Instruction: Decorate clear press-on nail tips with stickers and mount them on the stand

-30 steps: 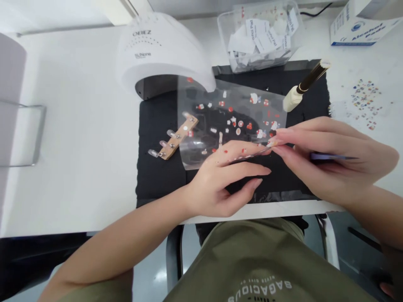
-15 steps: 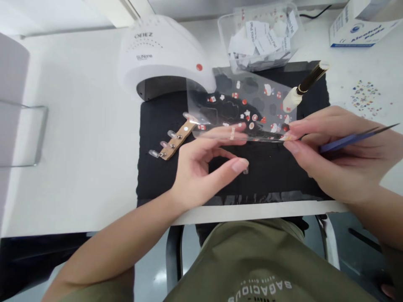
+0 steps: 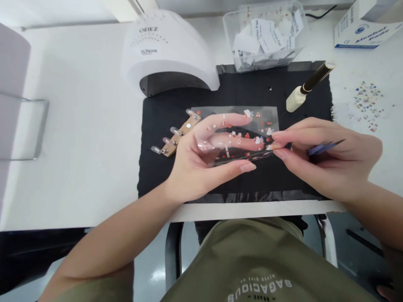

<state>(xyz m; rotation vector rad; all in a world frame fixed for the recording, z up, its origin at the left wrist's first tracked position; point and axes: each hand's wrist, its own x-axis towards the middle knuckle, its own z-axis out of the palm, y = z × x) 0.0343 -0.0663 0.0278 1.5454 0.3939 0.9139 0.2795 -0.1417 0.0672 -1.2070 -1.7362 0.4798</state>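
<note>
My R hand [image 3: 340, 165] pinches the sheet [image 3: 271, 114], tweezers [image 3: 321, 149] tucked in, L hand [image 3: 195, 172] open w/ fingers behind it, many stickers [image 3: 258, 140] unpeeled, tips [image 3: 175, 131] L of sheet seemingly bare, so prob. lots left.

Nail-art workspace, white nail lamp [image 3: 176, 44], clear nail tips [image 3: 175, 131] on wooden stand [image 3: 185, 128], alcohol pads box [image 3: 362, 29]

On your white, dome-shaped plastic lamp [image 3: 176, 46], you find "SUNone" on the front; the lettering above it appears to read "OEIEZ". Your white-and-blue cardboard box [image 3: 360, 37] is marked "Alcohol Pads". White paper sachets [image 3: 263, 34] in the clear plastic tub [image 3: 264, 65] show "cohol Pad", first letters hidden. Your olive-green fabric shirt [image 3: 245, 251] bears "SAGACIOUS", upside down, with "NEVER GIVE UP" and "BRAVE" smaller.
</note>
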